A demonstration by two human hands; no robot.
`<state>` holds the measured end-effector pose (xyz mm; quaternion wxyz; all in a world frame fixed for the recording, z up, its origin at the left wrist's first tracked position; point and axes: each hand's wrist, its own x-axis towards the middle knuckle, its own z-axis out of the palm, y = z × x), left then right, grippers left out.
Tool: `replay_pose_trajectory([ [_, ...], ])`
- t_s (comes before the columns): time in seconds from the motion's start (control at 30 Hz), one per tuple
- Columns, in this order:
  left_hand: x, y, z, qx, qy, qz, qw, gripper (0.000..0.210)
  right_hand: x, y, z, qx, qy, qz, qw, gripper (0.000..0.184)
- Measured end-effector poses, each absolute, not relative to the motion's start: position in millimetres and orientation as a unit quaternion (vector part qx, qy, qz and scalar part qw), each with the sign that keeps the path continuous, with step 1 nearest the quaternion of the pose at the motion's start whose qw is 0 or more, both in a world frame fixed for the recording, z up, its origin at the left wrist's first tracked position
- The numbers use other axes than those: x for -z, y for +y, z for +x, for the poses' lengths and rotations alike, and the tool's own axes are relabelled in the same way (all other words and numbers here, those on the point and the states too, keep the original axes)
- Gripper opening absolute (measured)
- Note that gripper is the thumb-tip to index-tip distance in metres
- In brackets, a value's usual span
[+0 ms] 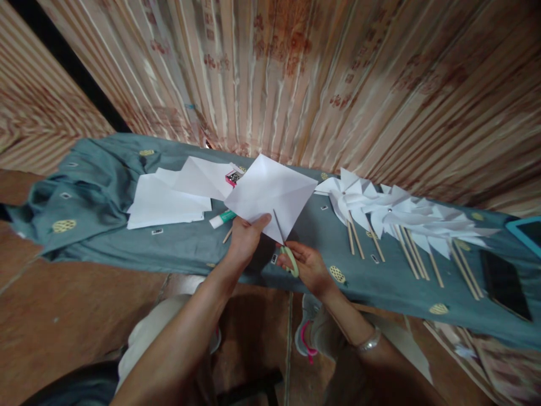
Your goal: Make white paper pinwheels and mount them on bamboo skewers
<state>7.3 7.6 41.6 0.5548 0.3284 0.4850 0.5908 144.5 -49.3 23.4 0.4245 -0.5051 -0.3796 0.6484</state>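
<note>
My left hand (247,237) pinches the lower edge of a square white sheet of paper (270,183), thumb on top. The sheet is held up over the table with one corner pointing towards me, and faint crease lines run across it. In my right hand (308,265) is a pair of scissors (291,262) with pale green handles. One dark blade lies over the paper, running in from the near corner towards the middle; the other blade is hidden. Below the sheet, a glue stick (222,219) with a green label and a thin wooden stick (227,235) partly show.
White paper sheets (169,197) lie on the left of the cloth-covered table (169,245). A small pink-edged box (232,177) sits behind my sheet. Several paper pinwheels (389,211) on wooden sticks overlap on the right, near a dark phone (505,285) and a blue-framed device (528,232).
</note>
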Motion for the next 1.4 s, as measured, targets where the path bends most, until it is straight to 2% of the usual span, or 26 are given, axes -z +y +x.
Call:
replay_pose_trajectory([
  [0.17, -40, 8, 7, -0.588, 0.49, 0.325, 0.555, 0.032, -22, -50, 145, -0.647, -0.375, -0.507, 0.429, 0.041],
  [1.4, -40, 5, 12, -0.595, 0.479, 0.33, 0.555, 0.024, -35, -48, 145, -0.647, -0.37, -0.517, 0.422, 0.038],
])
